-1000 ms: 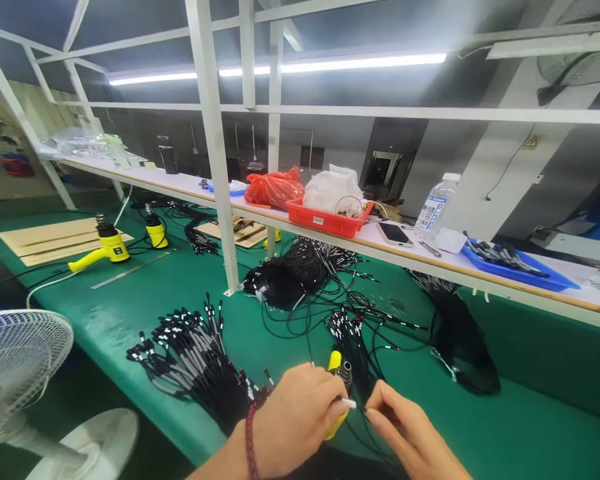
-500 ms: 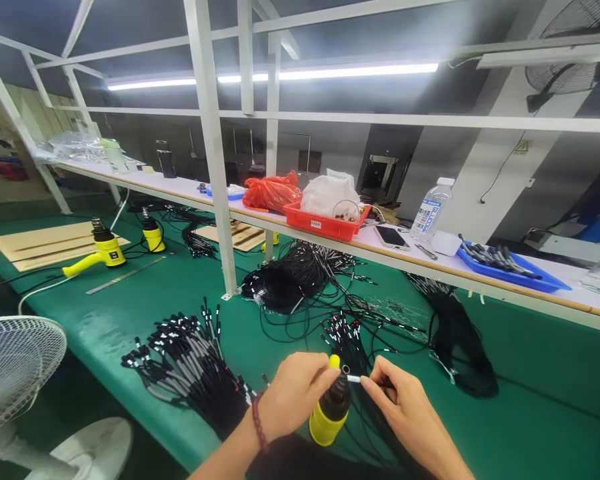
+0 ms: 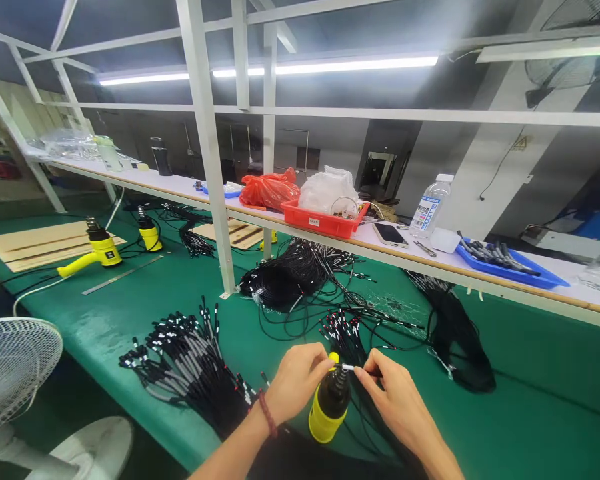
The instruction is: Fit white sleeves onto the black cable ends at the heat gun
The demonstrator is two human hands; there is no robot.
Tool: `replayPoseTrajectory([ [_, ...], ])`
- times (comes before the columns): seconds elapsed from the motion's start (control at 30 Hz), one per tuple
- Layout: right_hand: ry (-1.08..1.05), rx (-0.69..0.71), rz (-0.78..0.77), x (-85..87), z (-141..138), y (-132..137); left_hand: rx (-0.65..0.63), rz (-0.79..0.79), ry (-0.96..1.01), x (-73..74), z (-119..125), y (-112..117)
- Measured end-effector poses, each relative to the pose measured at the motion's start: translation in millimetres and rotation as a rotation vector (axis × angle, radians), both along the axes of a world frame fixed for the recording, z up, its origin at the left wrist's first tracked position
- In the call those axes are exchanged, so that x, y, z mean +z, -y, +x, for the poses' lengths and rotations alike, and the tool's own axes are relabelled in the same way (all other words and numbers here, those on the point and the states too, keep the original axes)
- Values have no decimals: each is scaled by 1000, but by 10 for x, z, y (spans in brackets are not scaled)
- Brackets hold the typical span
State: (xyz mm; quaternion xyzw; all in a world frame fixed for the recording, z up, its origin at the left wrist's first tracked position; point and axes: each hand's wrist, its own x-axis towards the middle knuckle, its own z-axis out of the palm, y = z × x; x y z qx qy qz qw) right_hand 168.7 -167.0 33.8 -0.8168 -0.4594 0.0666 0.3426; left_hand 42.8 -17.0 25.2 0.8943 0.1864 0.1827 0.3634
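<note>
Tube lights (image 3: 355, 65) glow behind a white metal frame (image 3: 205, 133) above a green-topped table (image 3: 535, 433).

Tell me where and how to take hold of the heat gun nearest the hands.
Take the heat gun by its yellow body, probably from the near side: it stands nozzle up, and that broad, rounded side shows uncovered. Stay low, since the left hand and right hand hold a cable close by the nozzle.

A yellow-and-black heat gun (image 3: 331, 403) stands nozzle-up. A thin black cable with a white band (image 3: 348, 367) runs nearly level at its nozzle.
</note>
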Motion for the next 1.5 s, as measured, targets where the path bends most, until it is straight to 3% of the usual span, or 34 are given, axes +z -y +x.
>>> replayPoseTrajectory([
  [0.6,-51,21,-27,-45,76,23,-3,-44,66,-77,33,-12],
  [0.9,-82,47,23,12,103,51,-6,136,-129,-15,47,-15],
  [1.3,-107,30,32,-27,136,45,3,-77,77,-87,36,-8],
  [1.5,-71,44,14,6,133,51,-7,50,-36,-45,52,-28],
])
